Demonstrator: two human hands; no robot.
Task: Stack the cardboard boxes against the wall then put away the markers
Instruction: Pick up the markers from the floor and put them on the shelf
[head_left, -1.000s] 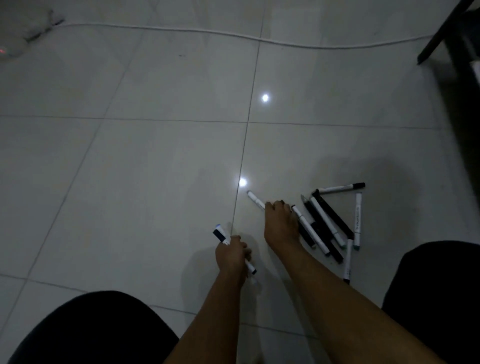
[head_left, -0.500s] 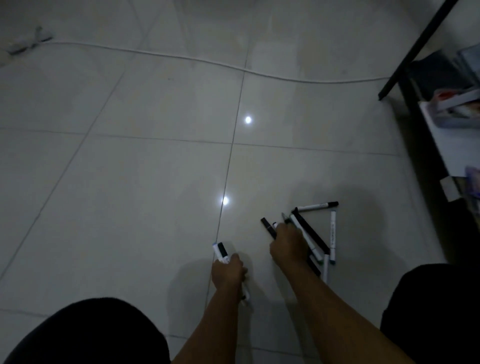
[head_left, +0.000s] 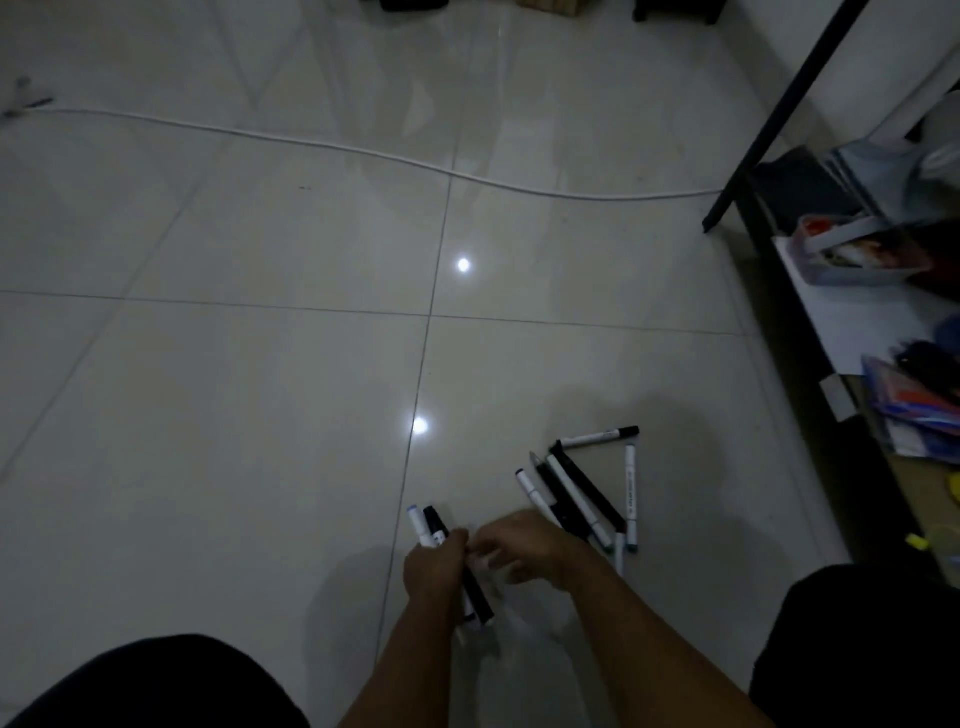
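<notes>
My left hand (head_left: 434, 569) grips a small bundle of markers (head_left: 427, 526), a white one and a black one, whose caps stick out above the fist. My right hand (head_left: 530, 551) is right beside it, with its fingertips at the bundle. Blur hides whether they pinch a marker. To the right of the hands, several more black and white markers (head_left: 584, 491) lie in a loose pile on the tiled floor (head_left: 234, 415).
A white cable (head_left: 363, 150) runs across the floor farther out. A black slanted leg (head_left: 769, 114) and a low shelf with a plastic container (head_left: 857, 260) and papers stand at the right. My knees are at both lower corners. Something brown (head_left: 550, 5) shows at the top edge.
My right hand lifted a black marker from the pile and carried it left to my left hand, which now holds it with the white one. The camera tilted up.
</notes>
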